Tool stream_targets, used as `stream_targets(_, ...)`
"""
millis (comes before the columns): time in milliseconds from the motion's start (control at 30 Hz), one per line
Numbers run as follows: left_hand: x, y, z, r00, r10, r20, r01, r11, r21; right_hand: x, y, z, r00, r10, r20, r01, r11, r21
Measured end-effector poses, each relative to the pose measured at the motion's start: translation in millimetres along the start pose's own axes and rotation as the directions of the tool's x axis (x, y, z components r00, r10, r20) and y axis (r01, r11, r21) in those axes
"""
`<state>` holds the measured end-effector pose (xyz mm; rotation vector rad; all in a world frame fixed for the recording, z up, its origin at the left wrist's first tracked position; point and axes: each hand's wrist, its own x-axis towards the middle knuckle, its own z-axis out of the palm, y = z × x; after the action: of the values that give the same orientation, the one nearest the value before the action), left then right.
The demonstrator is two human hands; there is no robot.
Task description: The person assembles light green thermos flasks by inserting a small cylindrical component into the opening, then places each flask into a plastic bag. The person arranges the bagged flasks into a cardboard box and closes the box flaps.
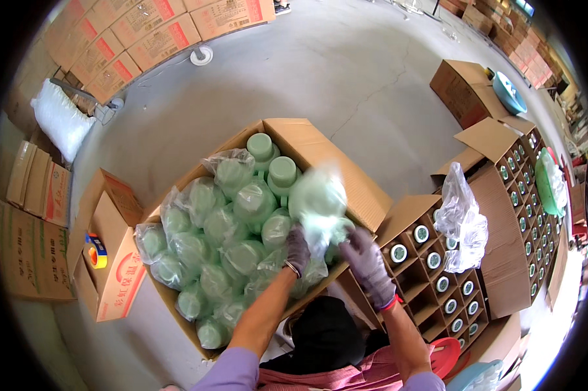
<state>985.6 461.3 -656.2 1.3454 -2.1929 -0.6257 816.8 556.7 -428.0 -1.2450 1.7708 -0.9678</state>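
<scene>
A pale green plastic flask (317, 194), smeared by motion and partly in clear plastic, is held tilted above the right side of an open cardboard carton (320, 146). My left hand (296, 251), in a grey glove, grips its lower left side. At its lower right end, the fingers of my gloved right hand (370, 266) close on it, partly hidden. The carton beneath is filled with several more green flasks (234, 225), many wrapped in clear bags. Two unwrapped ones, such as a capped flask (260, 147), stand at the far corner.
To the right, a divided carton (431, 296) holds round-topped items, with a crumpled clear bag (462, 221) over it. Another divided carton (525, 202) lies beyond. An opened carton (112, 241) with a tape roll (97, 253) is at left. Stacked boxes (157, 39) line the back.
</scene>
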Motion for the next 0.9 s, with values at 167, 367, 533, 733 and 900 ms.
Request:
stream_targets(167, 40.1, -7.4, 13.2, 0.851, -0.208, 0.482, 0.169, 0.978, 0.123, 64.3, -28.4, 11.1, 0.892, -0.428, -0.142, 0.317, 0.819, -0.479)
stream_targets(367, 80.6, 89.3, -61.1, 0.607, 0.145, 0.781, -0.484, 0.848, 0.218, 109.3, 90.4, 59.4, 0.963, -0.206, 0.176, 0.267, 0.605, -0.75)
stream_targets(533, 99.7, -28.6, -79.7, 0.93, -0.343, 0.131, 0.367, 0.876, -0.312, 87.2, 86.9, 77.4, 0.958, -0.233, 0.168, 0.271, 0.533, -0.801)
stream_targets(733, 123.1, -41.5, -24.7, 0.995, -0.04, 0.093, 0.018, 0.975, 0.22, 37.4, 54.1, 49.7, 0.978, -0.207, 0.0, 0.143, 0.676, -0.723)
stream_targets(900, 121.7, -43.4, -34.9, 0.998, -0.002, 0.07, -0.02, 0.951, 0.308, -33.9, 41.6, -3.7, 0.967, -0.207, -0.15, 0.114, 0.873, -0.473)
